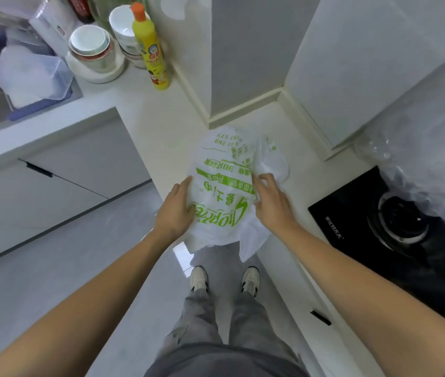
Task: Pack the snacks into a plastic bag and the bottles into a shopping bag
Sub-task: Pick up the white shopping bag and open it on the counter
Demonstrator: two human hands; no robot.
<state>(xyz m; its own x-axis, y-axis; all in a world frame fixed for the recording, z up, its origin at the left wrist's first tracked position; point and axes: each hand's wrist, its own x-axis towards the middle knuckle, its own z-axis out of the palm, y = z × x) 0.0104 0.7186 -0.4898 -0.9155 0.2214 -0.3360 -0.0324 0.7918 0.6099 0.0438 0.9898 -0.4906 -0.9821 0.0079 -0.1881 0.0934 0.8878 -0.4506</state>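
On the white counter (pixel 145 110) edge, near the black stove (pixel 395 227) at right, lies a white plastic bag (pixel 224 186) w/ green print; left hand (pixel 176 210) grips its left side, right hand (pixel 271 202) pinches its right side.

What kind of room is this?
Most likely a home kitchen: a gas hob set into the white countertop, stacked bowls, and a yellow dish soap bottle.

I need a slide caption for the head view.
Both hands, left and right, hold a white green-printed plastic bag on the counter.
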